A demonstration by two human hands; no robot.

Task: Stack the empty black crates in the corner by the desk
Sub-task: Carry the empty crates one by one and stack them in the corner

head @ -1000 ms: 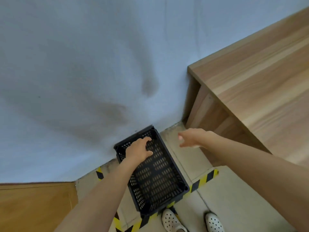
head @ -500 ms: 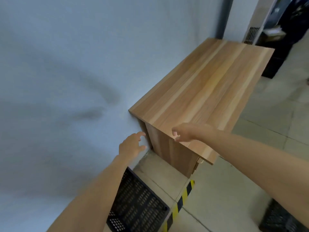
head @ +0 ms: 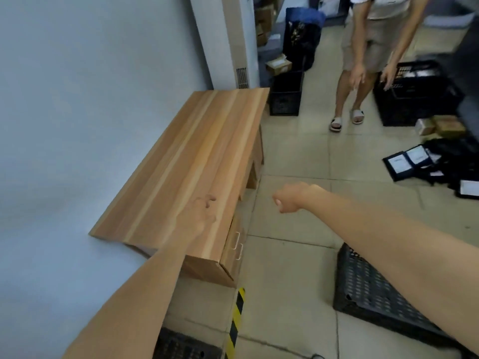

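Head view differs from the earlier frame: the corner crate [head: 181, 345], then under the left hand [head: 199, 216], now shows only as a sliver at the bottom edge beside the striped floor tape [head: 236, 320]. The left hand now hangs over the tabletop [head: 202, 156], fingers loosely curled, holding nothing. The right hand [head: 291, 199] hangs over the floor, fingers curled, empty. A second black crate [head: 368, 288] lies on the floor below the right forearm; no contents show. A far crate [head: 417, 97] holds packages beside a standing person [head: 373, 47].
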